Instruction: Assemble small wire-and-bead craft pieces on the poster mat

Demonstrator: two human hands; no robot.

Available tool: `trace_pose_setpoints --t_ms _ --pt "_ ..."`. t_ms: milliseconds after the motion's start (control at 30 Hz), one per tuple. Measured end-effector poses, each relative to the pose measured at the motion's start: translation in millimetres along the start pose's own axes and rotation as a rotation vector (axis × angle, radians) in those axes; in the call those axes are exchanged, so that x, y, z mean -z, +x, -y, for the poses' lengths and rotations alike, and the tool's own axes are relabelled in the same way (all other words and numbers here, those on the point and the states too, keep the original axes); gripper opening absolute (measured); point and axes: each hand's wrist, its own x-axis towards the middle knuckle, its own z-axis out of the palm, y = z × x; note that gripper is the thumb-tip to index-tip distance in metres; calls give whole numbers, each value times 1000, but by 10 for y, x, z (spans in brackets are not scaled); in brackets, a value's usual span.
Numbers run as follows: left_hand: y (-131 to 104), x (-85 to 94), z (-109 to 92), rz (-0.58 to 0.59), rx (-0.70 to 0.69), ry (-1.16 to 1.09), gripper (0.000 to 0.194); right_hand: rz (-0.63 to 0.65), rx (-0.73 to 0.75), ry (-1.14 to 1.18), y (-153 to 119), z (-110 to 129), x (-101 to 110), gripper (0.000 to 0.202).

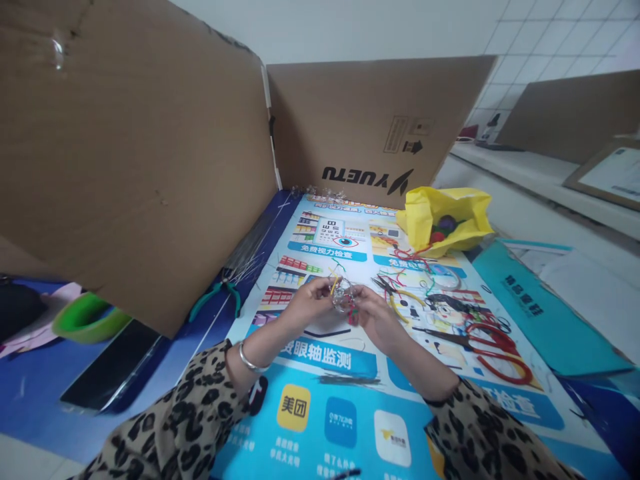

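Between my two hands is a small silvery wire piece, rounded in outline, with yellow, red and green strands on it. My left hand pinches it from the left side, fingers bent around its edge. From the right, my right hand has thumb and fingers closed on the same piece. Fingers cover part of it, so its exact form is hard to make out. Just right of my right hand lie pliers with yellow handles, near loose coloured yarn ends. Short dark wires lie on the printed sheet below.
Cardboard panels stand at the back and left. A yellow bag holds yarn balls. Red-handled scissors and a turquoise bag lie right. Teal-handled pliers, thin wires, a black flat object and a green ring are left.
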Motion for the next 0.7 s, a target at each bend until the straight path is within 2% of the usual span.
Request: trace_pose_setpoints --t_ms 200,533,600,700 --pt "-41 -65 50 -55 67 -282 42 37 7 39 3 -56 27 11" --pt "-39 -27 53 218 213 -362 35 21 -41 26 15 -39 27 13" --pt "-30 -13 70 237 216 -344 33 41 -49 35 23 -47 45 11" --pt "-1 27 92 204 177 -282 28 59 -42 42 33 -41 73 11"
